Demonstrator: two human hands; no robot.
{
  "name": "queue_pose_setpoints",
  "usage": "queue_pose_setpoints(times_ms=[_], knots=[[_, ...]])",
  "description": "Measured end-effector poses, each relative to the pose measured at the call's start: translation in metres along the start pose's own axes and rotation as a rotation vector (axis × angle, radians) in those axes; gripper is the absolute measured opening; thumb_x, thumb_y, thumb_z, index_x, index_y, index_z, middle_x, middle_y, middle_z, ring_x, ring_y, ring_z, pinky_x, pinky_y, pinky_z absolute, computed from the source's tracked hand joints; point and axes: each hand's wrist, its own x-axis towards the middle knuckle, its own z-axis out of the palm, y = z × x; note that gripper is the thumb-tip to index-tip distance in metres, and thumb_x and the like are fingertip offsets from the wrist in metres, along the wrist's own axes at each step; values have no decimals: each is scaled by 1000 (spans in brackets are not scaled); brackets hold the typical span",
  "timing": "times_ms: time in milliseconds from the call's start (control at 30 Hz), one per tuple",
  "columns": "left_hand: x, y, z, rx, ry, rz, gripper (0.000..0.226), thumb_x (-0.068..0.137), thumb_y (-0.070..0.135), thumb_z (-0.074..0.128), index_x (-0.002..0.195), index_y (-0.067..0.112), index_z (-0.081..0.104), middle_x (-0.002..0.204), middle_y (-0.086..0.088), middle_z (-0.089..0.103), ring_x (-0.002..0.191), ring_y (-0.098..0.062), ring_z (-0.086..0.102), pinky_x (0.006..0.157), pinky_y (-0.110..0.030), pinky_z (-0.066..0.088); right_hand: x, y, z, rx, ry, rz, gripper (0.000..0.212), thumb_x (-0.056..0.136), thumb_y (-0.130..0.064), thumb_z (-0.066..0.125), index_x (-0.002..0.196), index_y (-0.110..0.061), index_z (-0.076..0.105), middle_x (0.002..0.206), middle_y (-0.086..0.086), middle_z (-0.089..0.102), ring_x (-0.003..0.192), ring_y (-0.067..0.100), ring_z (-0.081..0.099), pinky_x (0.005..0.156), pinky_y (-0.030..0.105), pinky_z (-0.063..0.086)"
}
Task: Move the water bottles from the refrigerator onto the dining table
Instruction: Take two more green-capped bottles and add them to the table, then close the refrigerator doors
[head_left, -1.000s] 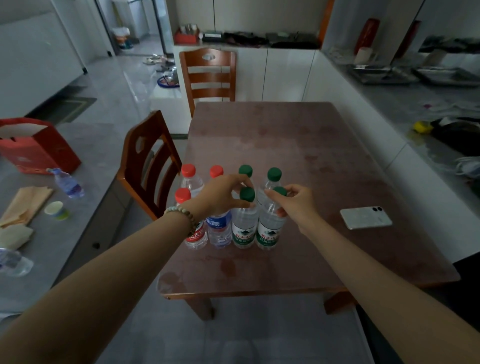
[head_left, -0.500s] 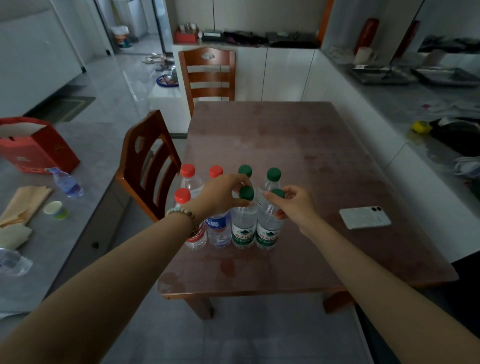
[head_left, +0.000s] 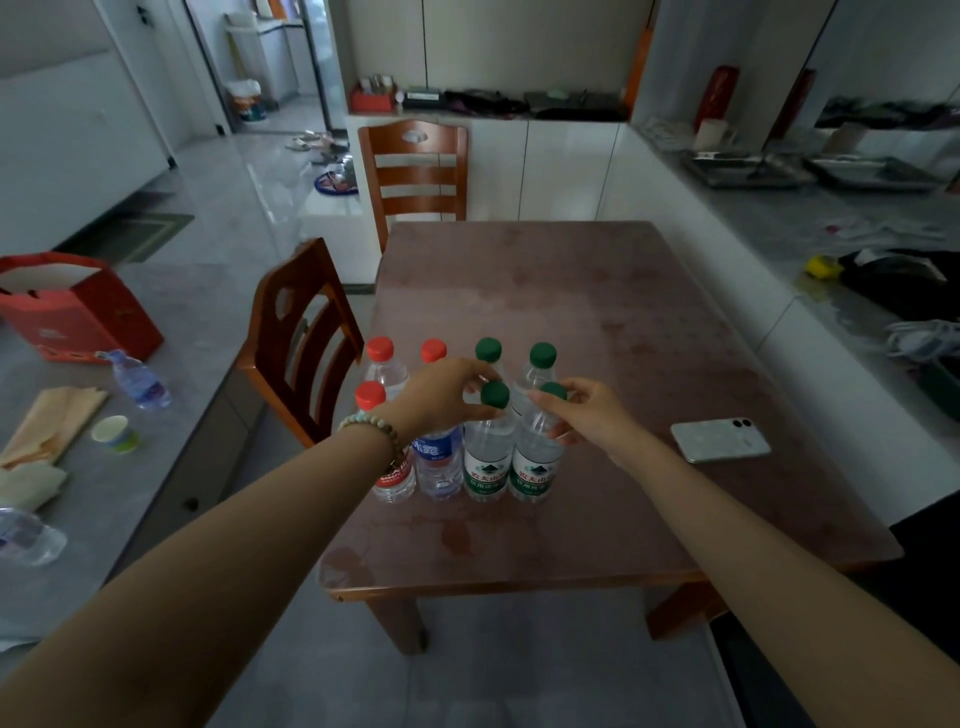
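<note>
Clear plastic bottles, glossy table

Dim indoor light, floor glare far left, wide-angle edge distortion.

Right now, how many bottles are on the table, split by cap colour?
3 red-cap bottles
4 green-cap bottles
1 blue-label bottle, cap hidden under the left hand
Total: 8 bottles on the table
</note>
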Motion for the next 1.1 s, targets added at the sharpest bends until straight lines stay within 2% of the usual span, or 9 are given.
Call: queue_pose_setpoints(times_ms=[167,267,333,500,600,733,833,967,1100], knots=[[-2,5,-2,-69,65,16,43,87,39,61,125,19,54,125,-1,62,114,-16,56,97,-30,44,-6,2,-8,-11,14,17,45,85,-35,67,120,-9,58,81,8,65,64,18,62,55,27,52],[4,20,-12,-104,104,64,43,91,39,55,128,19,51,129,-1,58,114,-16,56,97,-32,46,-20,-4,-26,-22,104,10,46,90,-38,58,127,-12,54,109,9,64,84,18,62,62,25,50],[10,37,-20,-123,135,108,43,92,40,52,130,19,50,131,-1,56,115,-17,55,96,-34,46,-34,-7,-44,-18,192,-4,48,90,-41,57,130,-15,52,125,8,59,102,19,58,75,28,46],[18,98,-28,-185,193,358,48,95,39,48,138,17,44,139,-5,50,126,-23,47,102,-32,36,-106,-31,-92,-102,412,-74,59,89,-44,56,141,-23,38,145,1,42,130,17,44,92,26,39],[8,137,-30,-209,203,528,54,95,40,46,143,18,35,145,-6,43,133,-24,39,108,-34,29,-177,-51,-108,-267,625,-122,66,89,-52,52,146,-30,29,154,-8,26,140,13,27,102,26,29],[-26,186,-28,-279,169,760,59,95,46,41,147,20,28,151,-3,35,139,-21,30,113,-34,22,-290,-71,-106,-430,941,-116,69,87,-56,50,147,-36,22,158,-12,11,145,12,12,113,32,18],[-66,234,-28,-348,128,935,59,96,46,39,148,21,24,155,-1,27,143,-18,23,117,-34,16,-385,-86,-92,-581,1170,-23,72,85,-59,49,147,-37,19,159,-14,5,146,9,3,118,36,11],[-134,308,-31,-465,61,1144,63,94,51,33,149,21,23,155,1,28,143,-18,24,116,-44,23,-506,-119,-58,-801,1436,132,73,86,-58,48,149,-35,17,159,-13,1,146,8,-5,120,38,5],[-224,378,-33,-583,-46,1359,58,98,47,30,150,25,17,157,7,20,145,-13,16,119,-40,12,-607,-157,-15,-1077,1651,249,73,87,-56,47,149,-31,17,160,-7,3,146,11,-4,120,39,5]])
